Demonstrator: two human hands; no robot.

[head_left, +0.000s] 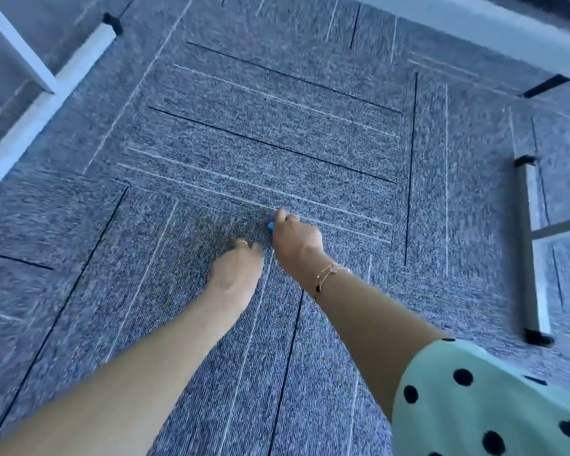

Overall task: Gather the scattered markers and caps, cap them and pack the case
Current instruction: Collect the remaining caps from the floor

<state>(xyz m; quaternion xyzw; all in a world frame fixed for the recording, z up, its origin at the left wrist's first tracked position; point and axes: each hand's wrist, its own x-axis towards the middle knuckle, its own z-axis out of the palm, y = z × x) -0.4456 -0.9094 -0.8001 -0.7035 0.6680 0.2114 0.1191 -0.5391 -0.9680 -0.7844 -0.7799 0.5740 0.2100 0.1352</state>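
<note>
Blue cap point(271, 225) pinched in right hand point(297, 240), fingers curled round it, low over mid carpet point(277, 126). Left hand point(239, 268) just beside, fingers curled under, grip unclear. White table legs point(46, 103) at left and right carpet edges.

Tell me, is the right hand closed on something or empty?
Closed: the right hand has curled fingers pinching a small blue thing; marker or cap, cannot tell.

Rough woven grey carpet point(277, 143), smooth white metal table legs point(46, 103), soft dotted cloth sleeve point(474, 406)
</note>
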